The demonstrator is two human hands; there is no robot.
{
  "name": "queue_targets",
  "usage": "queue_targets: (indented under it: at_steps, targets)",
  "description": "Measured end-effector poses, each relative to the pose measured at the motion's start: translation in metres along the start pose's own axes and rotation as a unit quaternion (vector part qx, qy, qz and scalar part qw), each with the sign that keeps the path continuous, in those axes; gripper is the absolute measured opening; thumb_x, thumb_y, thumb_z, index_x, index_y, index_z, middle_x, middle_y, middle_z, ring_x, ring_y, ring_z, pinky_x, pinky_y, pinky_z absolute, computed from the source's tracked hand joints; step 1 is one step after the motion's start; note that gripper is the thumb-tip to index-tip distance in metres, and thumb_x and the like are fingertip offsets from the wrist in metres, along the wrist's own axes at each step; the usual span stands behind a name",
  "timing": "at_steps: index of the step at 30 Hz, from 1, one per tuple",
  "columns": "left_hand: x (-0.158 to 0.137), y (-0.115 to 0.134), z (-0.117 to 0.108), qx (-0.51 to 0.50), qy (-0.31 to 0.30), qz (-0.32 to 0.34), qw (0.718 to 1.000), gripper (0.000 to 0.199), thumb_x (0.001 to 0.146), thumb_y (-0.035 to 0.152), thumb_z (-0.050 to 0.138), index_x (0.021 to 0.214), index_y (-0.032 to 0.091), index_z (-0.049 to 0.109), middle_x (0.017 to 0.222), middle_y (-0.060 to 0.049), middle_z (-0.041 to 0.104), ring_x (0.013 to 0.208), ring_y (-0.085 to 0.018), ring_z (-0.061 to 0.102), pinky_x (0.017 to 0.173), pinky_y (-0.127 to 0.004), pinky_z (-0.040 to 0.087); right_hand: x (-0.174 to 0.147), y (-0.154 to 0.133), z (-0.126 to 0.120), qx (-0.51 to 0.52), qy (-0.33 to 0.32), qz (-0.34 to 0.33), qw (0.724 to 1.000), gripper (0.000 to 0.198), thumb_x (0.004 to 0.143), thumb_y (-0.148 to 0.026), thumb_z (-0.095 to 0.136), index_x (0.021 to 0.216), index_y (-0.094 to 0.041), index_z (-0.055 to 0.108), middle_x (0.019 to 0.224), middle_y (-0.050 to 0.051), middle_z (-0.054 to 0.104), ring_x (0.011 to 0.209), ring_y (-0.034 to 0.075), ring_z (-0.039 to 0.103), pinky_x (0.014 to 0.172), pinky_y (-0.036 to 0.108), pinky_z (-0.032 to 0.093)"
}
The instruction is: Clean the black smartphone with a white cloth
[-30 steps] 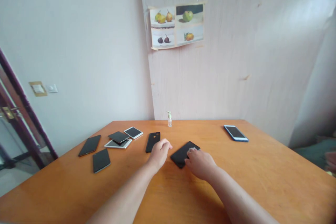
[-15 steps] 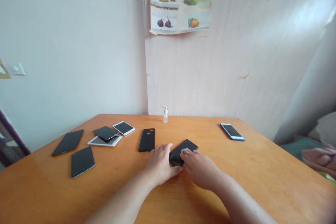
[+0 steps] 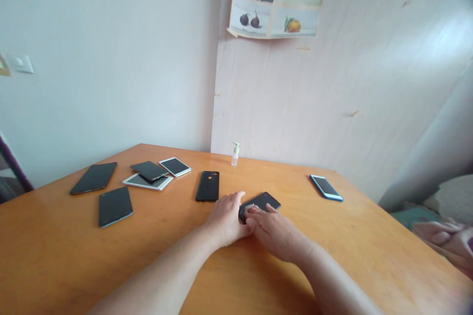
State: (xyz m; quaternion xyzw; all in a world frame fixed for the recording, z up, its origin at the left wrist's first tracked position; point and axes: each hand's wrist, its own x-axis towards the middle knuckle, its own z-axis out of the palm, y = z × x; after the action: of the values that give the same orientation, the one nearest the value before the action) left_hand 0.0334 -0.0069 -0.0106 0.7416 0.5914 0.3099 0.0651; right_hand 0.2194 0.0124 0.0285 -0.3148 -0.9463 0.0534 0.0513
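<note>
Left hand (image 3: 226, 217) flat on worktop (image 3: 369, 251), fingers curled against near-left end of black phone (image 3: 263, 202), apparently bracing it. Right hand (image 3: 272, 229) on near end of same phone, fingers pressing small pale pad (image 3: 250, 206) onto its face; looks like wiping grip. Phone lies flat, mid-worktop, angled.

Beyond: black phone back-up (image 3: 207, 185), flat, apart. Left cluster: two dark phones (image 3: 111, 204) (image 3: 93, 177), white tablet (image 3: 147, 182) with dark phone (image 3: 149, 170) stacked on top, white phone (image 3: 175, 166). Blue phone (image 3: 325, 187) alone, right.

Only container: small pump bottle (image 3: 235, 154) at far edge, clear; contents not discernible.
</note>
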Motion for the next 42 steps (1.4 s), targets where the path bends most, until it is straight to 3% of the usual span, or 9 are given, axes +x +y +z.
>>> queue_targets:
  at_steps: [3, 5, 11, 17, 23, 25, 30, 37, 42]
  targets:
    - [0.000, 0.000, 0.000, -0.007, -0.006, -0.010, 1.000, 0.085, 0.061, 0.044, 0.076, 0.134, 0.017, 0.042, 0.115, -0.012, 0.063, 0.107, -0.031, 0.057, 0.093, -0.042, 0.045, 0.002, 0.020, 0.000, -0.038, -0.001, 0.126, 0.991, 0.043, 0.102, -0.028, 0.024, 0.118, -0.019, 0.063, 0.135, 0.015, 0.057, 0.130, 0.029, 0.048, 0.109, 0.059, 0.027]
    - [0.000, 0.000, 0.001, -0.009, -0.007, -0.011, 1.000, 0.086, 0.060, 0.044, 0.076, 0.134, 0.018, 0.042, 0.115, -0.012, 0.063, 0.108, -0.031, 0.058, 0.093, -0.041, 0.045, 0.003, 0.024, -0.001, -0.051, 0.008, 0.166, 0.985, 0.043, 0.102, -0.029, 0.025, 0.118, -0.017, 0.063, 0.134, 0.017, 0.058, 0.130, 0.029, 0.048, 0.109, 0.060, 0.027]
    - [0.000, 0.002, -0.001, -0.006, -0.007, 0.002, 1.000, 0.076, 0.067, 0.037, 0.069, 0.134, 0.014, 0.042, 0.115, -0.014, 0.063, 0.105, -0.031, 0.059, 0.093, -0.041, 0.046, 0.001, -0.006, 0.000, 0.046, 0.003, -0.005, 0.999, 0.046, 0.103, -0.031, 0.020, 0.125, -0.024, 0.059, 0.140, 0.009, 0.055, 0.132, 0.022, 0.046, 0.115, 0.050, 0.022]
    - [0.001, 0.003, 0.001, -0.038, -0.016, 0.000, 0.999, 0.084, 0.061, 0.036, 0.073, 0.136, 0.017, 0.040, 0.120, -0.013, 0.062, 0.113, -0.032, 0.056, 0.098, -0.043, 0.044, 0.006, 0.027, 0.003, -0.040, 0.010, 0.170, 0.985, 0.044, 0.102, -0.028, 0.024, 0.125, -0.019, 0.061, 0.142, 0.015, 0.052, 0.134, 0.028, 0.044, 0.110, 0.064, 0.021]
    - [0.002, -0.004, 0.011, -0.098, 0.021, 0.016, 0.995, 0.097, 0.062, 0.026, 0.071, 0.146, 0.016, 0.023, 0.133, -0.017, 0.050, 0.123, -0.031, 0.050, 0.104, -0.045, 0.041, 0.008, -0.005, 0.007, 0.056, 0.011, -0.001, 0.998, 0.046, 0.103, -0.031, 0.022, 0.134, -0.027, 0.055, 0.147, 0.007, 0.048, 0.139, 0.023, 0.038, 0.116, 0.053, 0.017]
    - [0.003, -0.005, 0.013, -0.109, 0.020, 0.010, 0.994, 0.102, 0.060, 0.027, 0.073, 0.147, 0.014, 0.020, 0.133, -0.018, 0.049, 0.124, -0.032, 0.049, 0.105, -0.045, 0.041, 0.009, -0.001, 0.009, 0.079, 0.011, 0.009, 0.997, 0.047, 0.103, -0.033, 0.020, 0.136, -0.028, 0.053, 0.148, 0.005, 0.047, 0.140, 0.023, 0.036, 0.117, 0.056, 0.013]
    - [0.004, -0.005, 0.013, -0.128, 0.005, -0.009, 0.992, 0.114, 0.055, 0.030, 0.078, 0.150, 0.019, 0.014, 0.141, -0.017, 0.042, 0.127, -0.032, 0.047, 0.108, -0.046, 0.038, 0.014, 0.033, 0.014, 0.017, 0.045, 0.185, 0.982, 0.049, 0.102, -0.033, 0.022, 0.138, -0.021, 0.051, 0.149, 0.012, 0.044, 0.141, 0.027, 0.035, 0.113, 0.065, 0.009]
    - [0.004, -0.005, 0.012, -0.131, 0.008, 0.002, 0.991, 0.109, 0.060, 0.029, 0.073, 0.149, 0.011, 0.013, 0.133, -0.020, 0.046, 0.124, -0.033, 0.050, 0.105, -0.045, 0.041, 0.014, 0.005, 0.013, 0.061, 0.015, 0.033, 0.997, 0.048, 0.103, -0.036, 0.020, 0.141, -0.029, 0.048, 0.150, 0.005, 0.044, 0.141, 0.022, 0.034, 0.116, 0.059, 0.005]
    - [0.004, -0.003, 0.010, -0.116, -0.002, -0.018, 0.993, 0.109, 0.057, 0.031, 0.077, 0.148, 0.018, 0.020, 0.137, -0.017, 0.046, 0.128, -0.033, 0.046, 0.108, -0.045, 0.038, 0.016, 0.043, 0.016, -0.016, 0.040, 0.239, 0.970, 0.047, 0.101, -0.031, 0.022, 0.140, -0.021, 0.047, 0.151, 0.011, 0.041, 0.141, 0.025, 0.034, 0.112, 0.066, 0.008]
